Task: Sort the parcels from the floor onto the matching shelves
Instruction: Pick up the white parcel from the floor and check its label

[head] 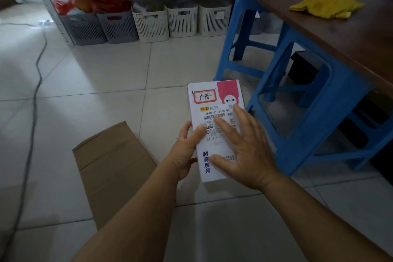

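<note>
A white parcel box (214, 121) is held above the tiled floor (106, 83). The left hand (187, 151) grips its left edge; the right hand (242, 147) rests flat, fingers spread. It looks light and rigid, best held by its long edges.

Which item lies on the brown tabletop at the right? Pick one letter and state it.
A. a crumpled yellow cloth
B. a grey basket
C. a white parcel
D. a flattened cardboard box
A: a crumpled yellow cloth lies on the brown tabletop, while the white parcel is held in the hands, the grey basket stands under the shelf and the flattened cardboard box lies on the floor.
</note>
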Demonstrator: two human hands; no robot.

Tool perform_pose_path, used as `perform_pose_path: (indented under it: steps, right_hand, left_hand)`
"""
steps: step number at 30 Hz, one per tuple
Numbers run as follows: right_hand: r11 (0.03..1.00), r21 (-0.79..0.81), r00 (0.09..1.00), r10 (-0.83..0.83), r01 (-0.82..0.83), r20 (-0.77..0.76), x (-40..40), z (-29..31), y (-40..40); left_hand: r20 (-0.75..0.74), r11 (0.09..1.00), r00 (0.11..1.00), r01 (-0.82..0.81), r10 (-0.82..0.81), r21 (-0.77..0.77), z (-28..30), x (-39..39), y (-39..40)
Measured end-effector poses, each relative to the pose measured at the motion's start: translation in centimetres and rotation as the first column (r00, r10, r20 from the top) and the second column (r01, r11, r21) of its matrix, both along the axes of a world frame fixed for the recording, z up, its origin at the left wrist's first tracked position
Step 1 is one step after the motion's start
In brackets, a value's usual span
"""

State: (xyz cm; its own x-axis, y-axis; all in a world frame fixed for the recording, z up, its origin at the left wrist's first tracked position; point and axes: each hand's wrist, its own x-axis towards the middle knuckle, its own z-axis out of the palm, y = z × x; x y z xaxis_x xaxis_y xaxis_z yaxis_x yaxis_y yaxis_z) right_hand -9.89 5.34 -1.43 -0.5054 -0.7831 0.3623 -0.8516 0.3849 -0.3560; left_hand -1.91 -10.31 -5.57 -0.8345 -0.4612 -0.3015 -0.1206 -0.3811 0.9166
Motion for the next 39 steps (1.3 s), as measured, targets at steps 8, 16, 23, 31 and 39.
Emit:
perform_pose_path:
  steps: [8, 16, 23, 31, 39]
  right_hand:
    - [0.991, -0.091, 0.990, 0.090, -0.100, -0.111, 0.4, -1.3, 0.2]
    - [0.990, -0.128, 0.992, 0.035, -0.051, -0.121, 0.8, -1.0, -0.1]
    - [0.989, -0.144, 0.995, 0.001, -0.015, -0.096, 0.7, -1.3, -0.2]
    - [0.989, -0.146, 0.997, -0.023, 0.012, -0.077, 0.6, -1.2, -0.4]
    - [0.986, -0.156, 0.997, -0.058, 0.050, -0.046, 0.6, -1.1, -0.3]
  left_hand:
    - [-0.069, 1.000, 0.997, -0.019, 0.020, 0.022, 0.1, -0.2, -1.2]
    - [-0.070, 0.998, 0.997, -0.040, 0.044, 0.056, 0.0, -0.1, -1.3]
    - [-0.068, 0.997, 0.996, -0.059, 0.062, 0.055, 0.0, -0.3, -1.1]
    - [-0.068, 0.996, 0.995, -0.070, 0.074, 0.061, 0.0, -0.4, -1.1]
    - [-0.071, 0.997, 0.995, -0.064, 0.068, 0.051, -0.1, -0.5, -1.1]
